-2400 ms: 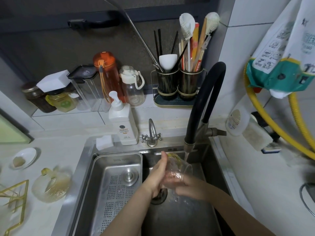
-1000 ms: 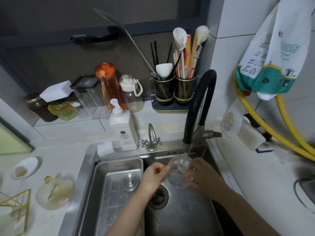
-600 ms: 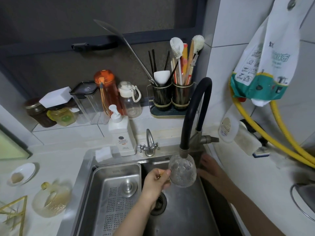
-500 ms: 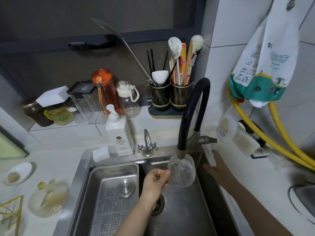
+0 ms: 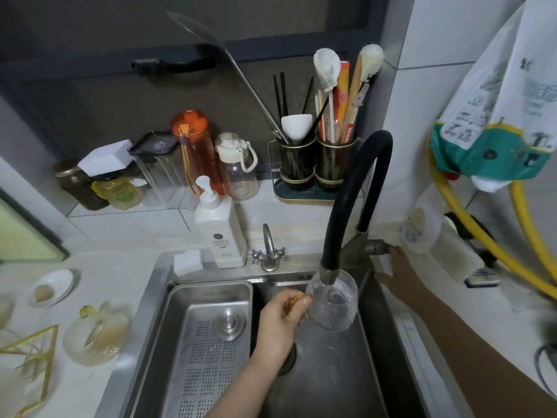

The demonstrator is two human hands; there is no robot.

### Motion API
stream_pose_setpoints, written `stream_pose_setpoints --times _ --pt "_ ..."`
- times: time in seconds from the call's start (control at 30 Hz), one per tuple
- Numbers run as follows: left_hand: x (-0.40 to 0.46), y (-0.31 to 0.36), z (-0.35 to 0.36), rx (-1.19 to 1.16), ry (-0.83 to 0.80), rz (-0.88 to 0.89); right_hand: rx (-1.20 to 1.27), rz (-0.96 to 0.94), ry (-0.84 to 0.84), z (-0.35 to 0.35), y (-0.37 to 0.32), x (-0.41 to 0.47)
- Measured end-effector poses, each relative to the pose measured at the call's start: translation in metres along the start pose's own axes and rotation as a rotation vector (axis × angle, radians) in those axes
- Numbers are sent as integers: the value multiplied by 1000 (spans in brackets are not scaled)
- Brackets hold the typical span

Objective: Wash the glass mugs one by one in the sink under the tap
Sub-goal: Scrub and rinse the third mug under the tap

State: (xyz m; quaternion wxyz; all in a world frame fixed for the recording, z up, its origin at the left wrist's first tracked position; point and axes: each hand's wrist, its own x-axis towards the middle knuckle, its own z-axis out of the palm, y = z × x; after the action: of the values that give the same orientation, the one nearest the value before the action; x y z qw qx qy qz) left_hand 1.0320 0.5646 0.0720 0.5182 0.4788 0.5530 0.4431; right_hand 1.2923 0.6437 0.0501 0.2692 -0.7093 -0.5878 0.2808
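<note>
Head view, the only one given: a clear glass mug (image 5: 333, 300) is held upright over the right basin of the steel sink (image 5: 331, 372), its mouth directly under the metal tip of the black hose tap (image 5: 352, 200). The mug's gold handle is pinched by the left hand (image 5: 278, 319), thumb on top and fingers curled round it; the wrist rises from the lower edge of the picture. Water is seen inside the mug, though whether a stream is running cannot be told through the blur.

The right hand (image 5: 398, 271) is stretched out to the tap's metal base at the sink's right rim. Its fingers are spread and fairly straight, the fingertips at the side lever (image 5: 378, 247); actual contact appears likely but is not clear.

A perforated steel drain tray (image 5: 208, 342) is seated in the sink's left half. A white pump bottle (image 5: 220, 233) and a small chrome tap (image 5: 268, 251) stand behind the sink. On the tabletop (image 5: 120, 267) to the left, a second glass mug (image 5: 96, 333) with a gold handle is seen, beside a gold wire rack (image 5: 30, 363) and a small white dish (image 5: 51, 286). A yellow hose (image 5: 470, 233) runs down the right wall.
</note>
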Motion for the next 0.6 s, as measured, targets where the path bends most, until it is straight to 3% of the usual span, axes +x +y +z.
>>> stream_pose_setpoints --times 0.13,0.33,0.5,0.6 --pt "-4 0 -2 -34 19 -26 131 -126 3 -5 -32 -40" --pt "-12 6 -15 -90 14 -73 340 -179 -265 29 -60 -116" --pt "-29 13 -30 -121 -10 -56 337 -266 -118 54 -70 -149" --pt "-38 12 -39 -95 1 -44 350 -235 -150 66 -64 -152"
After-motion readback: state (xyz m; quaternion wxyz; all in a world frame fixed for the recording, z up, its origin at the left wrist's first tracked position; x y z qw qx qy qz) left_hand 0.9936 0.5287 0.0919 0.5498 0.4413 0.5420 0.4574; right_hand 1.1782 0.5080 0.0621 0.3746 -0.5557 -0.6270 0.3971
